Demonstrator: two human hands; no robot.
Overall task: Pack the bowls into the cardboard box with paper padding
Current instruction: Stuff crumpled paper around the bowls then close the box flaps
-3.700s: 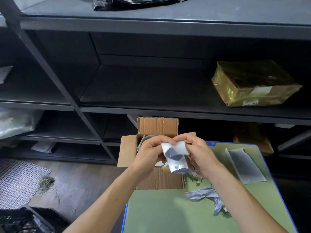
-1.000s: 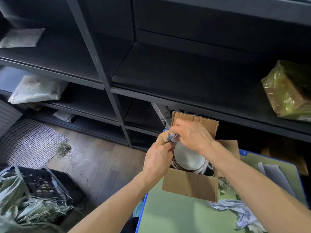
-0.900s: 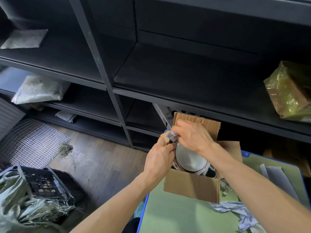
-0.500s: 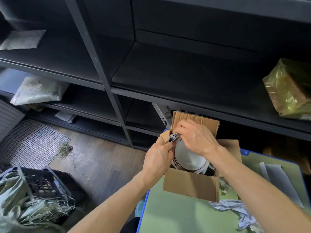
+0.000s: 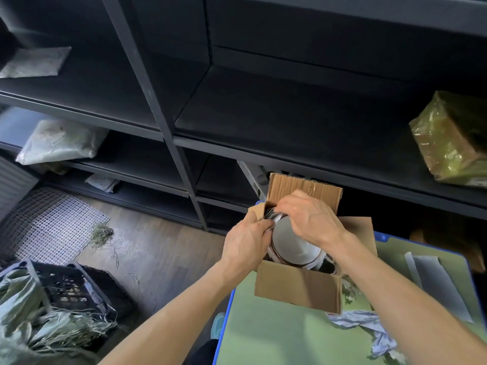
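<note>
Low on the left, on the wood floor, sits a black crate (image 5: 66, 285) w/ green sacking spilling out. Nearest on the right is the green desk (image 5: 276, 338) w/ its blue edge. A crumpled paper scrap (image 5: 363, 322) lies on it by the box's near-right corner, and a flat grey sheet (image 5: 437, 283) lies further right.

The cardboard box (image 5: 297, 288) stands at the desk's far-left corner, flaps open, back flap upright. Inside, the bowls (image 5: 292, 246) sit stacked, white insides up, dark rim bands showing at the near side.

Both hands are at the box's back-left corner. The left hand (image 5: 245, 243) comes in over the left wall, fingers curled, gripping the paper wad (image 5: 271, 216) betw. the bowl rim and the box wall. The right hand (image 5: 311, 219) reaches across above the bowls, fingers bent down, pinching the same wad from the other side.

Approx. 4 sec ago both hands held the wad up in front of the box, white and plain to see. Now it's down in that corner, w/ only a small grey-white bit showing. Vs half a sec ago it sits a touch lower; the hands have barely shifted, and box and bowls are where they were.

Beyond is a white mesh mat (image 5: 50, 225) on the floor, then dark metal shelving (image 5: 163, 133). White bags (image 5: 60, 146) lie on its left shelves, and a parcel in yellowish plastic wrap (image 5: 453, 143) sits on the right shelf.
</note>
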